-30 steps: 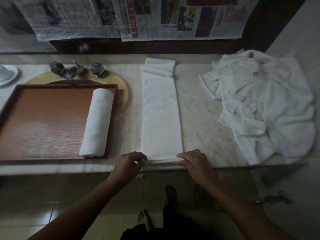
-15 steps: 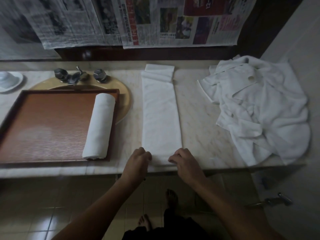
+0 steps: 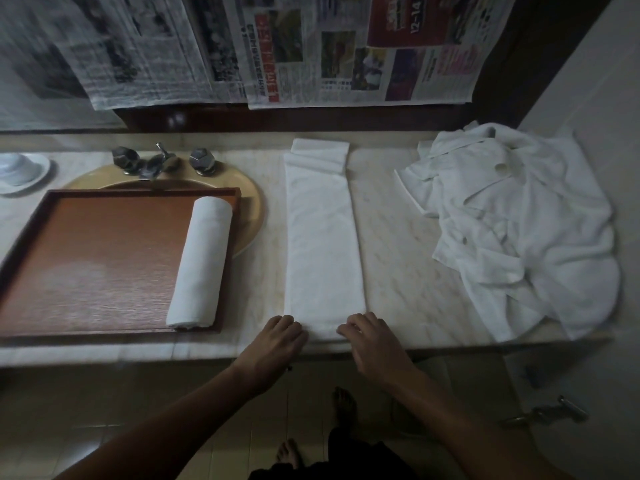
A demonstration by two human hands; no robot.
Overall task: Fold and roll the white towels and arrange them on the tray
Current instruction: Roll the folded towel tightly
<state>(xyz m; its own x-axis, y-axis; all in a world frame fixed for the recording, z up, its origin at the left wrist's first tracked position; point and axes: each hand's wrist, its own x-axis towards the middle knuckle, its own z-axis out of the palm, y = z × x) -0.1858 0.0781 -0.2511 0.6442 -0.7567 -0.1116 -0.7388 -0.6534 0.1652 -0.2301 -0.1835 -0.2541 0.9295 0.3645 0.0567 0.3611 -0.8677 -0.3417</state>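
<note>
A white towel folded into a long narrow strip (image 3: 322, 244) lies on the marble counter, running from the back wall to the front edge, its far end folded over. My left hand (image 3: 277, 336) and my right hand (image 3: 367, 336) grip the strip's near end, fingers curled over a small rolled part of it. A finished rolled towel (image 3: 201, 261) lies along the right side of the brown wooden tray (image 3: 90, 265). A heap of loose white towels (image 3: 523, 226) sits at the right end of the counter.
The tray rests over a yellowish sink (image 3: 251, 209) with a chrome tap and two knobs (image 3: 161, 162). A white dish (image 3: 20, 171) stands at the far left. Newspapers (image 3: 263, 46) hang on the wall behind. A wall closes the right side.
Both hands have moved inward and slightly forward along the strip's near end, curling it over. The camera has tilted up a little.
</note>
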